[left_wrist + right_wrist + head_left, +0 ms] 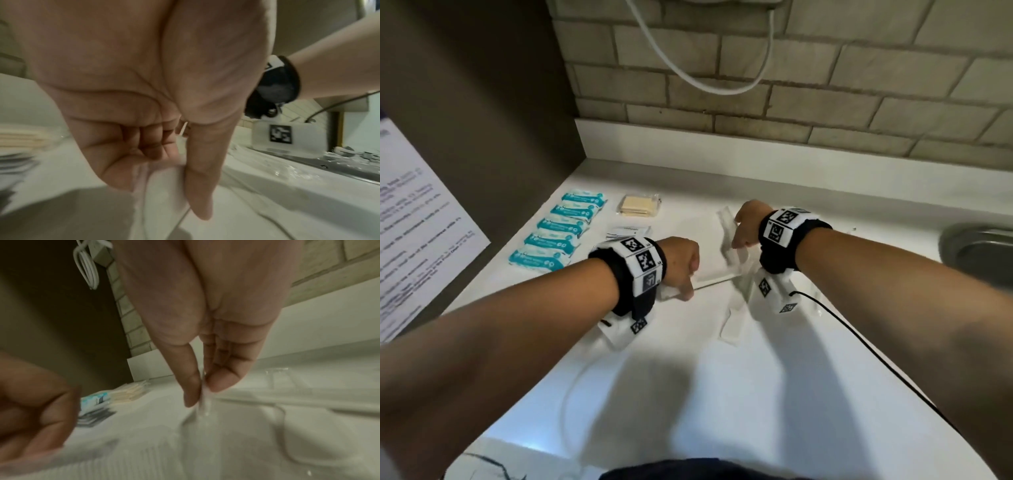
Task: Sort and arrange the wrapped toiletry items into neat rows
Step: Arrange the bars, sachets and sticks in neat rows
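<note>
Several teal wrapped packets lie in a column at the counter's left. Beside them sit a beige wrapped packet and a small white sachet. A flat white wrapped packet lies in the middle. My left hand pinches its near-left corner; the left wrist view shows thumb and curled fingers of this hand on the white wrapper. My right hand pinches a narrow white wrapped item at the packet's right side, thumb against fingertips of the hand. Another long white wrapped item lies nearer me.
A steel sink is set into the counter at the right. A black cable runs across the counter from my right wrist. A tiled wall with a hanging white cord closes the back, a dark panel the left.
</note>
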